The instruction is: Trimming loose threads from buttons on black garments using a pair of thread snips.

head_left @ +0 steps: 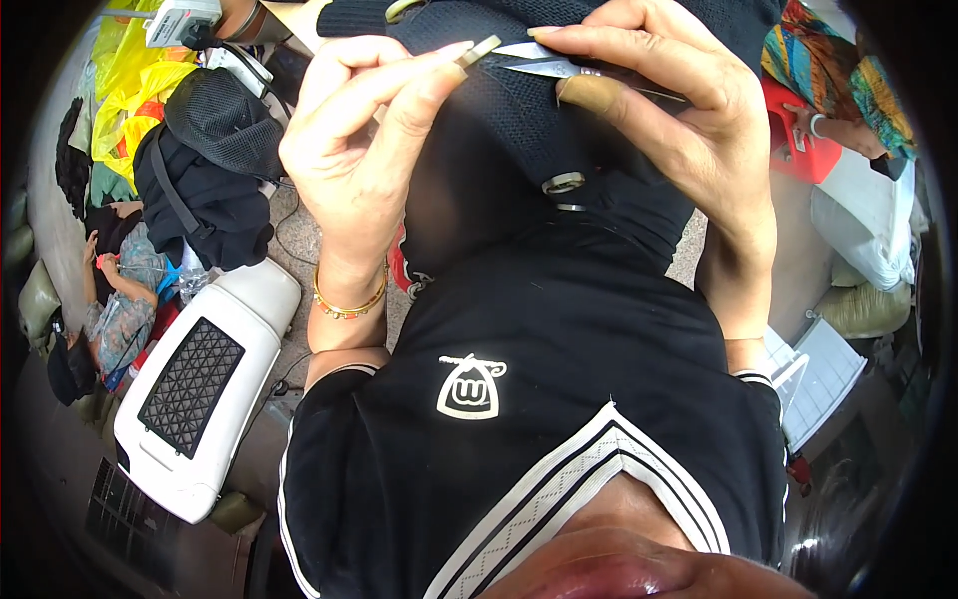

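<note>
My left hand (364,130) is raised at the upper middle, its thumb and forefinger pinching a small pale button (481,50), seen nearly edge-on. Facing it, my right hand (689,110) grips small thread snips (549,68), their pointed blades parted and their tips close to the button. A tan covering wraps my right thumb. Below both hands, a dark knitted garment (514,125) lies across my lap. On its edge sits another round pale button (564,183). The handles of the snips are mostly hidden by my right fingers.
At left stand a white casing with a black lattice panel (195,384), a black mesh item (225,120), yellow plastic bags (135,95) and a power strip (182,22) with cables. A red container (793,130) and white plastic bag (873,225) are at right. People sit on both sides.
</note>
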`<state>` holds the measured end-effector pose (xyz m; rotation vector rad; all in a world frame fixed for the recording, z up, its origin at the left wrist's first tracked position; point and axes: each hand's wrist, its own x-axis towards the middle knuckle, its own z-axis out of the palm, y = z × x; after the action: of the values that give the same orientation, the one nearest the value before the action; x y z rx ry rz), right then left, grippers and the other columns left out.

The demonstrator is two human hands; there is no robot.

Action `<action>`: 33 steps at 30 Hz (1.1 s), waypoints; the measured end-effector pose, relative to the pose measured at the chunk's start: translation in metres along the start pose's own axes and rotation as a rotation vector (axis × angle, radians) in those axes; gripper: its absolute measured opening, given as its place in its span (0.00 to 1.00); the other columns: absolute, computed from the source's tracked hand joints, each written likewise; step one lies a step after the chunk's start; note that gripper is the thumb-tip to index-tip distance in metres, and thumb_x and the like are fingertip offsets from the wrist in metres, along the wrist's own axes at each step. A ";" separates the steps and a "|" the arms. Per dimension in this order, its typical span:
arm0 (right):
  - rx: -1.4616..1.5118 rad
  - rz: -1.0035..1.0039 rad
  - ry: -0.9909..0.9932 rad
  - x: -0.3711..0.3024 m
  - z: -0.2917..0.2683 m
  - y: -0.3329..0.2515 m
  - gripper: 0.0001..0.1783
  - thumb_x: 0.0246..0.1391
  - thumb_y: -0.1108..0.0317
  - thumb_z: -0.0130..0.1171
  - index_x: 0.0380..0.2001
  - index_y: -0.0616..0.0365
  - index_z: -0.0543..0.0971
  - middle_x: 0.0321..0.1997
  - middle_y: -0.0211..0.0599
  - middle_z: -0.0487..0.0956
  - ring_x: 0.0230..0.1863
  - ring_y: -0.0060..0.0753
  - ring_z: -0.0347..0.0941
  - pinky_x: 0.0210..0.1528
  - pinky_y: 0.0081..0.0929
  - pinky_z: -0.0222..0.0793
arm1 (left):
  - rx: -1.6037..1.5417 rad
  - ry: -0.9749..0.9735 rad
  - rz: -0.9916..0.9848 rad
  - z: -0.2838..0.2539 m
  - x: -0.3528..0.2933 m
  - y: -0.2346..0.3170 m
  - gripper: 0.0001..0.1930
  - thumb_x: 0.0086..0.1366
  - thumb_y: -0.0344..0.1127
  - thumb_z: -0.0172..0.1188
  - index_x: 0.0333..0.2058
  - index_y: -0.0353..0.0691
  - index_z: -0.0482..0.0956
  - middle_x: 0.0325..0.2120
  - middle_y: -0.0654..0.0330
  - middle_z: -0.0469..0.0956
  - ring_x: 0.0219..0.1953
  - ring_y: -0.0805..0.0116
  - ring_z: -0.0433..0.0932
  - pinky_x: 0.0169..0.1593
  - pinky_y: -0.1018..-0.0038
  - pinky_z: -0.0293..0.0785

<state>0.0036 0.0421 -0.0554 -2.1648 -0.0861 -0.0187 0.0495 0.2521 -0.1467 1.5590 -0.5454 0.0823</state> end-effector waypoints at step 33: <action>-0.186 -0.123 0.061 0.001 0.001 -0.011 0.16 0.41 0.79 0.70 0.38 0.60 0.85 0.30 0.35 0.78 0.28 0.28 0.74 0.29 0.21 0.68 | 0.005 -0.042 -0.046 -0.005 0.003 -0.003 0.04 0.63 0.25 0.64 0.34 0.29 0.84 0.33 0.62 0.75 0.28 0.82 0.68 0.30 0.86 0.60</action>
<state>0.0038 0.0495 -0.0470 -2.3402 -0.1886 -0.1692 0.0551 0.2559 -0.1478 1.5804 -0.5424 0.0164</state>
